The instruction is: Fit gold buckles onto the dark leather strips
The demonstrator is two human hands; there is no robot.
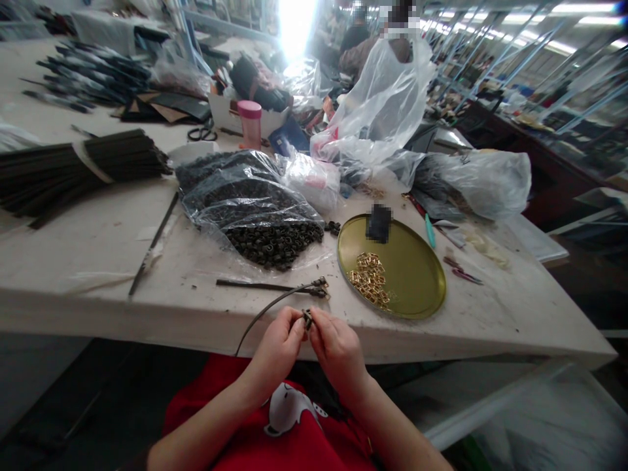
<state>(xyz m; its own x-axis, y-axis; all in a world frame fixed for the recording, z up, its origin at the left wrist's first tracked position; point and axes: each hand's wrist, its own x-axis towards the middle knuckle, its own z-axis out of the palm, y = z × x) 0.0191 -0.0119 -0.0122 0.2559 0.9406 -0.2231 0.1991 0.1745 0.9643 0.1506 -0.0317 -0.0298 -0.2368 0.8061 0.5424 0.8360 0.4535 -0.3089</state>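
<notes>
At the table's front edge my left hand (280, 341) and my right hand (338, 341) meet, thumbs and fingertips closed on a small dark loop (307, 318). Its finer details are partly hidden by my fingers. Just beyond them lie narrow dark straps (260, 284) with gold buckles (321, 292) at their right ends; one strap curves down over the edge beside my left hand. A gold-coloured round tray (417, 281) to the right holds a pile of gold buckles (367, 280). Many dark loops (275, 245) spill from a clear plastic bag (235, 190).
A banded bundle of dark strips (83, 167) lies at left, near a single strip (154, 245). Behind are scissors (202, 131), a pink-lidded jar (250, 124) and plastic bags (387, 98). Small tools (464, 275) lie right of the tray. People (356, 36) are in the background.
</notes>
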